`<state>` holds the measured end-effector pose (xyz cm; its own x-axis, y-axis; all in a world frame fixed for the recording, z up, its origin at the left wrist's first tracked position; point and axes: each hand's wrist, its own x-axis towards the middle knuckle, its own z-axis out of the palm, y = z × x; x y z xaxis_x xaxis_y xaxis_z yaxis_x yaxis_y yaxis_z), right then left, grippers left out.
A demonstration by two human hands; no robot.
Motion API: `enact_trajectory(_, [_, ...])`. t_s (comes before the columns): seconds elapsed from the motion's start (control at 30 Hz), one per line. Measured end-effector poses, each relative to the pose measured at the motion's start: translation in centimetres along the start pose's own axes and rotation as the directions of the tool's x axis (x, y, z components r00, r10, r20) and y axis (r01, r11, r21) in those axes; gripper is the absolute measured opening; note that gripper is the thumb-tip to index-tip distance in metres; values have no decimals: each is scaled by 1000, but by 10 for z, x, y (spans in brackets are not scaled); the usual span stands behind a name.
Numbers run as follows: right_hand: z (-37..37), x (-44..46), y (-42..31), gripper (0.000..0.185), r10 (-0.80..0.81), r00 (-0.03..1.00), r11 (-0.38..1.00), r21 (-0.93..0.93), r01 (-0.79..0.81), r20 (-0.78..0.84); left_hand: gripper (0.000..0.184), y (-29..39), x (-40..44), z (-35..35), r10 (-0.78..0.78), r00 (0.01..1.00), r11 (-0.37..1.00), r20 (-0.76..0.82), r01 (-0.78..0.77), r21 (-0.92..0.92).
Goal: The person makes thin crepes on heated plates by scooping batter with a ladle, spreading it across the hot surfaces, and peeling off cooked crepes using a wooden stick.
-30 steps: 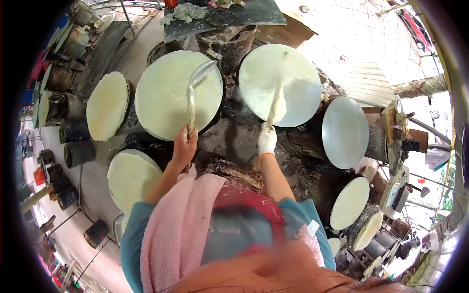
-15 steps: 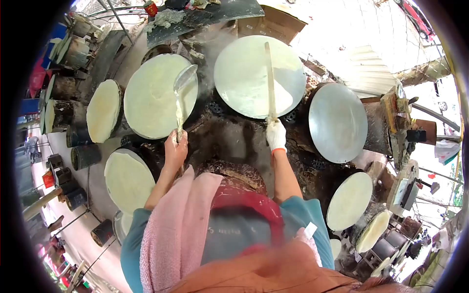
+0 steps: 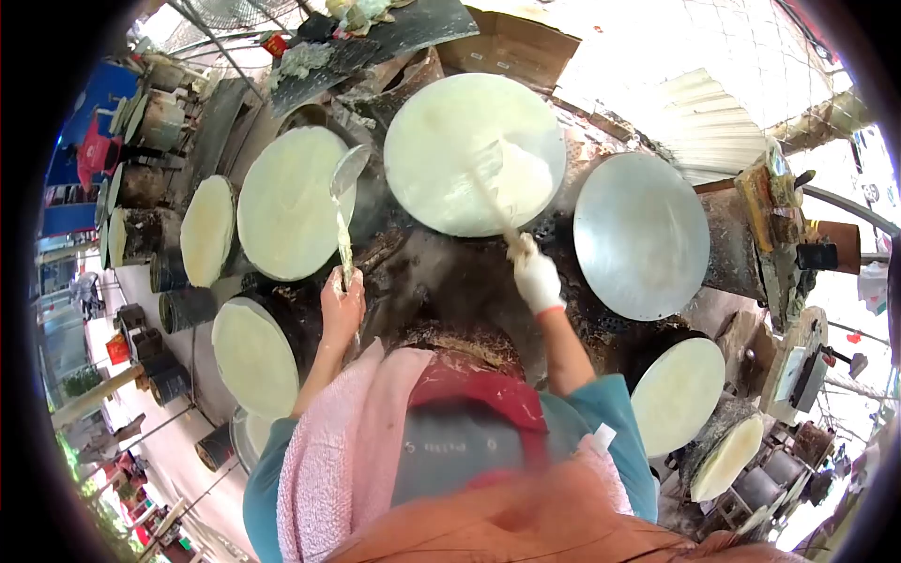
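My left hand [image 3: 343, 302] is closed round the batter-coated handle of a ladle [image 3: 350, 172]. The ladle's metal bowl is held up at the right edge of a round griddle covered with pale batter [image 3: 291, 202]. In a white glove, my right hand [image 3: 538, 280] grips a wooden batter spreader [image 3: 490, 199]. Its far end rests in the wet batter [image 3: 450, 131] on the large middle griddle [image 3: 558, 155]. A thicker, glossy patch of batter lies at the right of that griddle, beside the spreader.
To the right stands a bare grey griddle [image 3: 642, 235]. Batter-covered griddles curve round me, one at the left [image 3: 253, 357] and one at the right [image 3: 679, 396]. A cardboard box [image 3: 511, 47] and a dark board [image 3: 375, 52] lie beyond the middle griddle.
The spreader has swung from upright to slanting up-left, its far end now nearer, and batter covers more of the griddle's right side. My left hand still holds the ladle in much the same place.
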<state>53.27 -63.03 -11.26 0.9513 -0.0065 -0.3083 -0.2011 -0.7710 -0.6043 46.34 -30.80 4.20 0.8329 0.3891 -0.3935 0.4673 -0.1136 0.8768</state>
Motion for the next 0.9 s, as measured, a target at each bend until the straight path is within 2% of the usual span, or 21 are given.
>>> enact_trajectory(0.03, [0, -11, 1, 49, 1, 1000, 1000, -20, 0, 20, 13, 1, 4, 2, 8, 1000, 1000, 4, -8, 14])
enact_trajectory(0.07, [-8, -13, 6, 60, 89, 988, 995, -62, -82, 123, 13, 2, 5, 3, -5, 1000, 1000, 11, 5, 21])
enact_trajectory(0.1, [-8, -4, 9, 62, 155, 988, 982, -111, -152, 19, 12, 3, 5, 5, -5, 1000, 1000, 10, 5, 29])
enact_trajectory(0.17, [-26, 30, 3, 68, 197, 978, 956, -207, -208, -72, 12, 6, 7, 8, 1, 1000, 999, 8, -1, 45])
enact_trajectory(0.23, [-31, 83, 0, 69, 139, 968, 937, -288, -196, -209, 12, 6, 7, 9, -21, 1000, 999, 8, 21, 29])
enact_trajectory(0.27, [-43, 108, -12, 67, 136, 969, 923, -329, -200, -207, 12, 6, 6, 9, -16, 1000, 999, 9, 15, 34])
enact_trajectory(0.3, [-45, 138, -10, 65, 151, 961, 938, -274, -214, -233, 11, 5, 5, 9, -9, 1000, 999, 9, 9, 38])
enact_trajectory(0.37, [-63, 180, -30, 63, 211, 966, 961, -150, -233, -146, 11, 5, 3, 9, -8, 1000, 999, 10, 7, 43])
enact_trajectory(0.43, [-69, 162, -74, 53, 74, 919, 996, 67, -52, -388, 11, 4, 3, 10, -19, 1000, 999, 21, 18, 44])
enact_trajectory(0.47, [-49, 154, -66, 48, -100, 839, 983, 79, 168, -535, 11, 5, 3, 12, -12, 1000, 998, 21, 11, 69])
enact_trajectory(0.5, [-29, 145, -59, 42, -269, 710, 927, 25, 374, -650, 11, 7, 3, 13, -19, 999, 998, 31, 17, 66])
enact_trajectory(0.53, [-18, 123, -51, 41, -358, 707, 863, 73, 500, -610, 11, 8, 4, 15, -23, 999, 998, 38, 21, 58])
enact_trajectory(0.57, [-48, 64, -73, 45, -164, 912, 872, 377, 312, -376, 11, 9, 4, 17, -27, 999, 999, 43, 25, 48])
enact_trajectory(0.6, [-30, 44, -46, 47, -56, 958, 740, 632, 229, -281, 11, 9, 6, 19, -12, 998, 999, 59, 10, 45])
enact_trajectory(0.63, [-25, 21, -35, 46, 53, 951, 496, 835, 239, -304, 11, 8, 9, 21, 0, 997, 999, 75, -3, 43])
enact_trajectory(0.67, [-10, 6, -23, 43, 222, 894, 472, 845, 251, -390, 12, 7, 9, 23, 9, 996, 999, 90, -13, 43])
enact_trajectory(0.7, [-2, -6, -6, 38, 299, 939, 374, 926, 51, -173, 13, 13, 8, 29, 5, 995, 999, 103, -10, 53])
enact_trajectory(0.73, [-3, -20, 1, 35, 359, 932, 264, 952, -156, 54, 13, 13, 9, 33, 15, 993, 997, 120, -23, 68])
enact_trajectory(0.77, [-6, -30, 9, 35, 343, 874, 137, 902, -409, 344, 13, 13, 12, 37, 26, 990, 996, 137, -38, 81])
enact_trajectory(0.8, [-4, -30, 0, 33, 313, 907, 139, 931, -337, 282, 14, 15, 13, 42, 32, 988, 997, 153, -41, 60])
enact_trajectory(0.9, [-40, -24, 6, 34, 291, 937, 191, 948, -255, 193, 21, 24, 21, 56, 83, 977, 993, 196, -98, 65])
